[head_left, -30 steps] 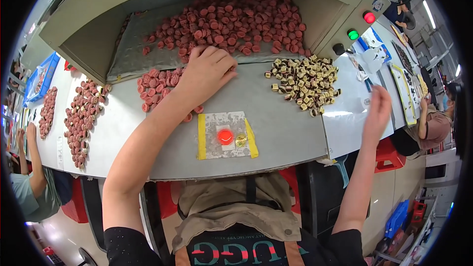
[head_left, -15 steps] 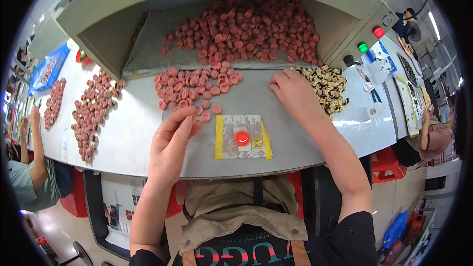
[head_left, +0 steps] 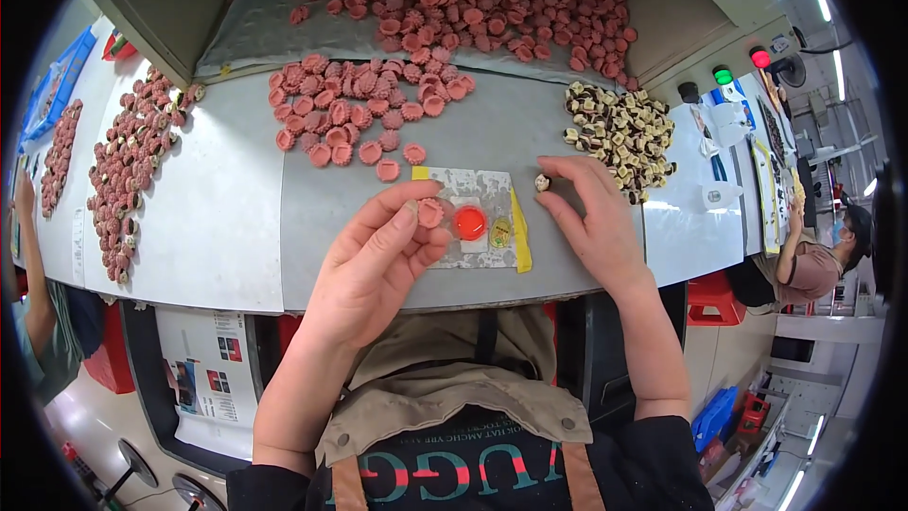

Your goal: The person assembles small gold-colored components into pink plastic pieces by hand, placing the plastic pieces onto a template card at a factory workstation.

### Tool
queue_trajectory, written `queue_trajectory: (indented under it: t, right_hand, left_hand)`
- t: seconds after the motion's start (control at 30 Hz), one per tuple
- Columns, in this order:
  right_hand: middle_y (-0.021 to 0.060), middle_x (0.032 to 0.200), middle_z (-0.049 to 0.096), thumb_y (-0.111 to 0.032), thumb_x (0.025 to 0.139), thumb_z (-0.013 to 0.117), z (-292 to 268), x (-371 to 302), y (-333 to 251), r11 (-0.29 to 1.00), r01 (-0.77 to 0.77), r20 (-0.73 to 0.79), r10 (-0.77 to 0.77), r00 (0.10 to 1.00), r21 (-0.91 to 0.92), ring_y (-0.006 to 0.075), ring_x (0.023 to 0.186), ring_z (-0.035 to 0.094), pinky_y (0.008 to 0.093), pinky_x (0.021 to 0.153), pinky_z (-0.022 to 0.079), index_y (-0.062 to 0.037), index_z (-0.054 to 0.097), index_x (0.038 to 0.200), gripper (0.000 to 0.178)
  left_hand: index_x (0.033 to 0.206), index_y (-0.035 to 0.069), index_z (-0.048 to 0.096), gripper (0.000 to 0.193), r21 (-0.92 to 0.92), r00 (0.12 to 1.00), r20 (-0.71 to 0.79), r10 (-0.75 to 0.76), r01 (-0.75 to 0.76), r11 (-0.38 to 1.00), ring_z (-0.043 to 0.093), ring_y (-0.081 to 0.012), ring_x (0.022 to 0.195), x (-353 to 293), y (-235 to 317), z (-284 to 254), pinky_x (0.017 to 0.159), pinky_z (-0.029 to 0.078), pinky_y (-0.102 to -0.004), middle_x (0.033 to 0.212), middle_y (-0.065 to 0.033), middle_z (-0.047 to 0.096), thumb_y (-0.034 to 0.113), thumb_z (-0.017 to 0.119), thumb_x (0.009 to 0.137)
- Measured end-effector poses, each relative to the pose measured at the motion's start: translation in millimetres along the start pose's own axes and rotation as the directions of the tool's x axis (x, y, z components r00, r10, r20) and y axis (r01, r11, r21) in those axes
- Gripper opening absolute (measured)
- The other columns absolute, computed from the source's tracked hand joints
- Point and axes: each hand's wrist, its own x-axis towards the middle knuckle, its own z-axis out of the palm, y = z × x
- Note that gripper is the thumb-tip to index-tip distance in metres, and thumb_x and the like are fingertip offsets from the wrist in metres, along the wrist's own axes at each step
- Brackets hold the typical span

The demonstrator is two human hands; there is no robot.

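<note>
My left hand (head_left: 364, 255) is closed in a pinch on a small pink scalloped cup (head_left: 430, 213), its hollow side showing. Between thumb and forefinger of my right hand (head_left: 602, 232) is a small cream-and-brown piece (head_left: 542, 183). Both hands hover over the near part of the grey work surface, either side of a stained white pad (head_left: 445, 175) edged with yellow tape. On that pad sit a glossy red round thing (head_left: 470, 222) and a yellowish oval sticker (head_left: 500, 233). Loose pink cups (head_left: 359, 104) lie beyond my left hand. A heap of cream-and-brown pieces (head_left: 619, 137) lies beyond my right.
A large mound of pink cups (head_left: 492, 9) fills the hooded machine opening ahead. Pink pieces with cream bits (head_left: 132, 170) are spread on the white table at left. Green and red buttons (head_left: 723, 75) sit on the machine's right side. Co-workers sit at both sides.
My left hand has brought a pink cup from the loose pile towards the pad. My right hand has drawn back from the cream-and-brown heap with one piece. The view has tilted and shifted.
</note>
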Motion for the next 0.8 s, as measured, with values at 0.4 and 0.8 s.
queue_trajectory:
  t: [0.4,0.8]
  right_hand:
    - [0.0101,0.088,0.060,-0.009,0.087,0.060,-13,21,-9,0.979,-0.199,0.165,0.202,0.965,-0.036,0.0218,0.082,0.059,0.0294,0.072,0.045,0.0000,0.067,0.100,0.017]
    - [0.0125,0.097,0.059,-0.004,0.087,0.059,-6,11,-3,0.981,0.012,0.119,0.012,0.993,-0.194,0.0287,0.085,0.059,0.0342,0.076,0.047,-0.0017,0.062,0.109,0.023]
  left_hand:
    - [0.131,0.001,0.046,0.036,-0.037,0.999,-0.033,-0.013,0.012,0.999,0.058,-0.0119,0.093,-4,2,-3,0.086,0.048,-0.0272,0.112,-0.0084,0.058,0.016,0.049,0.099]
    - [0.130,0.002,0.047,0.034,-0.016,0.997,-0.078,-0.012,0.010,1.000,0.057,-0.0113,0.093,-3,2,2,0.086,0.047,-0.0267,0.114,-0.0080,0.058,0.013,0.051,0.098]
